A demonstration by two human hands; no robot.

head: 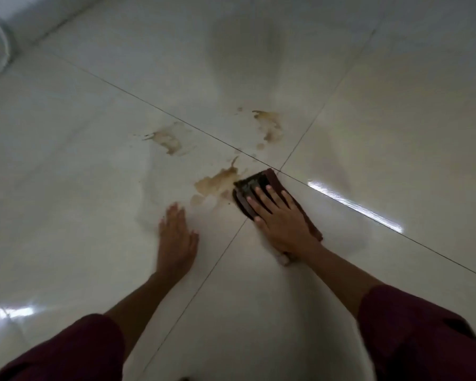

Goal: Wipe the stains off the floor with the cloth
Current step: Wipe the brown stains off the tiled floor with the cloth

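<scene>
Left hand (176,237) is just flat on the glossy white tiled floor (94,215), fingers straight, holding nothing. Right hand (279,218) presses flat on the folded dark maroon cloth (249,188), fingers spread, cloth sticking out past the fingertips, touching the nearest brown stain (217,182). Two more brown smears (270,123) sit further out.

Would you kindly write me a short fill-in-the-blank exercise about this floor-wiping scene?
1. The right hand presses flat on the ____.
2. The left hand rests on the bare ____.
3. The cloth borders the nearest brown stain on the stain's ____ side.

Missing words: cloth; floor; right
</scene>
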